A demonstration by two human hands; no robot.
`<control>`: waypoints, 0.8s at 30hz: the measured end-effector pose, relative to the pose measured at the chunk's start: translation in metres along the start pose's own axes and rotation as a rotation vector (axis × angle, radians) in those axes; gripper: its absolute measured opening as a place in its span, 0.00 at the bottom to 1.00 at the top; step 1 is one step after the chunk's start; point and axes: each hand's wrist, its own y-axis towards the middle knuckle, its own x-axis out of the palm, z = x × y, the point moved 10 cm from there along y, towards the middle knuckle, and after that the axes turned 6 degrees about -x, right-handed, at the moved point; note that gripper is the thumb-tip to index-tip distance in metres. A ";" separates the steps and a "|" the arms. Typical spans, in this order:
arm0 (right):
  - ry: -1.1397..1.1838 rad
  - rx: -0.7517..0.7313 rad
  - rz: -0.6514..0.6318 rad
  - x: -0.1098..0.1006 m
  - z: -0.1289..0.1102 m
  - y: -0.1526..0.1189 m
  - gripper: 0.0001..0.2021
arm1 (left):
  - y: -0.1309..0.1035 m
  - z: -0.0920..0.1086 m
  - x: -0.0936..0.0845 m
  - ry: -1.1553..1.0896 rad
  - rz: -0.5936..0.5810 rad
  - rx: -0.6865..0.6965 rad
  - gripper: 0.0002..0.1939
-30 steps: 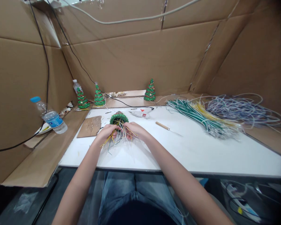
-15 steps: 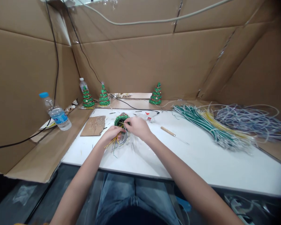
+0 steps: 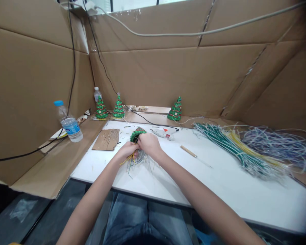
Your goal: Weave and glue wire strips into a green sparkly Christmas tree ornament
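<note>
A small green beaded Christmas tree [image 3: 134,134] lies on its side on the white tabletop, its hollow, dark base facing me. Thin wires spill out of that base: yellow wires [image 3: 128,160] to the left, and grey-white wires [image 3: 142,158] with a few green ones below. My left hand [image 3: 129,150] is closed in a pinch on the wires just below the opening. Against its fingertips, my right hand [image 3: 150,144] is also pinched at the wires and covers the right part of the base. Exactly which strands it grips is hidden.
A glue gun [image 3: 163,133] and a wooden-handled awl [image 3: 188,151] lie to the right, beyond them green and yellow wire bundles [image 3: 226,146]. Left are a cardboard piece [image 3: 106,139] and a water bottle [image 3: 71,127]. Three finished-looking trees [image 3: 175,109] stand at the back.
The whole view has shifted, so things appear farther right and lower. My right hand has come down from the tree's opening to meet my left fingertips at the wires.
</note>
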 end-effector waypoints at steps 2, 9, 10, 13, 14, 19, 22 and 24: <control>-0.015 -0.008 -0.002 -0.001 -0.001 -0.001 0.13 | 0.000 0.000 0.000 0.001 -0.001 0.004 0.15; -0.051 -0.056 0.007 0.004 -0.005 -0.002 0.14 | 0.004 -0.004 -0.001 0.004 -0.016 0.013 0.15; -0.051 -0.061 0.006 0.004 -0.006 -0.001 0.13 | 0.006 -0.005 -0.002 0.007 -0.017 0.015 0.15; -0.041 -0.068 0.005 0.005 -0.008 0.000 0.13 | 0.008 -0.006 -0.003 0.013 -0.016 0.025 0.14; -0.035 -0.068 0.004 0.005 -0.008 0.001 0.13 | 0.008 -0.006 -0.003 0.015 -0.016 0.027 0.14; 0.016 -0.054 0.012 0.004 -0.007 0.004 0.11 | 0.004 -0.003 -0.002 0.028 -0.017 0.034 0.15; 0.070 -0.045 0.030 0.002 -0.004 0.003 0.11 | 0.001 -0.001 -0.001 0.036 -0.025 0.037 0.14; 0.119 -0.044 0.040 -0.001 -0.002 0.002 0.11 | 0.000 -0.001 0.000 0.036 -0.031 0.043 0.14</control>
